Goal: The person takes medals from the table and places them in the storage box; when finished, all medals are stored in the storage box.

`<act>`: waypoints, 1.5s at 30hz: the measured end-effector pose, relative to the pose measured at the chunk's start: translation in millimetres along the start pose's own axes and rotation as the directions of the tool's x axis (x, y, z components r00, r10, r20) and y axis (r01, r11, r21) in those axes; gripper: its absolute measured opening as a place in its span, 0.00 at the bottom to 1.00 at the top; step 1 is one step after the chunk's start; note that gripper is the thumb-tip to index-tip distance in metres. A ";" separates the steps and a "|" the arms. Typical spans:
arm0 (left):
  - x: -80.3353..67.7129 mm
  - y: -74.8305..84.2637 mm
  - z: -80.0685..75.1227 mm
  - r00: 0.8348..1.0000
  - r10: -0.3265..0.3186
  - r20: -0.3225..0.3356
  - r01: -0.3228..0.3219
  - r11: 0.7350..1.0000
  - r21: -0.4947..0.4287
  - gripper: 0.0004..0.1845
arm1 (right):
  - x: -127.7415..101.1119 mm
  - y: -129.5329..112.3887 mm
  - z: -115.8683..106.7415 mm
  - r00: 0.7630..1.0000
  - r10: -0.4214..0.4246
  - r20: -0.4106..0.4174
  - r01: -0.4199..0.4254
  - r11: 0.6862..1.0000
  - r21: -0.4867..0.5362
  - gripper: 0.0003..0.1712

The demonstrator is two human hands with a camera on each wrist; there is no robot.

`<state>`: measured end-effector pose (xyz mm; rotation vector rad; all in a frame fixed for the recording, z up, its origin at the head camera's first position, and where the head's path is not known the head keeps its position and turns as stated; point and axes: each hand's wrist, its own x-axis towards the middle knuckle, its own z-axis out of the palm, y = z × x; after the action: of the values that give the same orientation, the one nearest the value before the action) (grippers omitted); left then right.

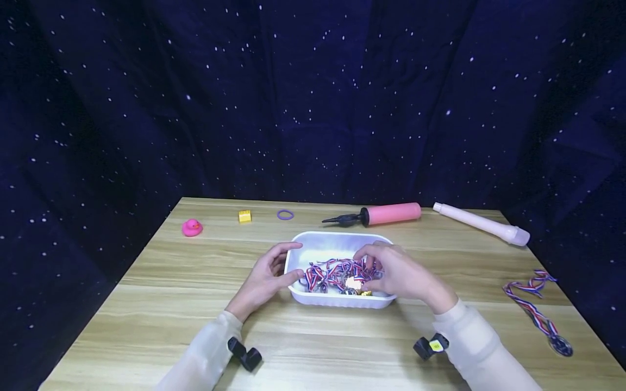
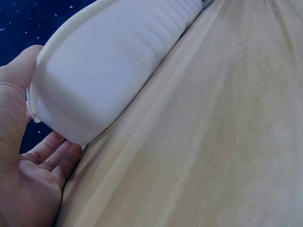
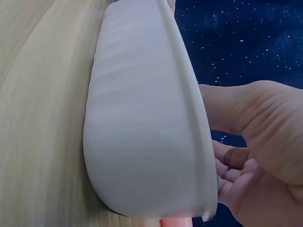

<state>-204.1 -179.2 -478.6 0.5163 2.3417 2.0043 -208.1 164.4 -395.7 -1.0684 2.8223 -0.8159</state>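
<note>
A white tray (image 1: 313,247) is taken as the landmark; it stands on a wooden table (image 1: 171,304) near the middle. Well to the left of the tray, toward the far edge, a pink rubber duck (image 1: 192,227), a yellow block (image 1: 244,216) and a purple ring (image 1: 285,214) are noted. The left hand (image 1: 266,277) is pressed against the tray's left wall, thumb on the near corner, fingers relaxed and apart. Inside the tray a heap of medals (image 1: 337,276) with red, white and blue ribbons is seen. The right hand (image 1: 396,271) is set over the tray's right part, its curled fingers pinching the ribbons. Behind the tray a pink pump (image 1: 379,214) is laid, and further right a pale tube (image 1: 481,224). Well to the right of the tray a single medal (image 1: 538,312) is laid out.
</note>
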 end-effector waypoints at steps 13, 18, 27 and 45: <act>-0.2 1.7 -0.3 1.000 -0.006 -0.002 0.005 1.000 -0.005 0.35 | -0.8 0.2 -7.6 0.994 -0.017 -0.107 0.027 0.995 0.094 0.33; -0.7 1.9 0.1 1.000 -0.012 -0.002 0.012 1.000 -0.001 0.35 | -6.9 1.7 -20.8 0.984 -0.007 -0.176 0.028 0.992 0.120 0.32; -1.9 0.0 -1.0 1.000 -0.003 -0.010 0.003 1.000 0.012 0.34 | -40.8 18.3 -53.5 0.925 -0.022 -0.380 0.081 0.987 0.141 0.33; -1.1 0.3 -0.3 1.000 -0.025 -0.010 0.025 1.000 0.014 0.35 | -156.0 69.2 -90.6 0.813 0.129 -0.568 0.017 0.970 0.243 0.39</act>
<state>-203.0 -179.7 -478.5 0.4768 2.3577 1.9855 -148.3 347.1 -376.0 -0.7921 3.0631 -1.6816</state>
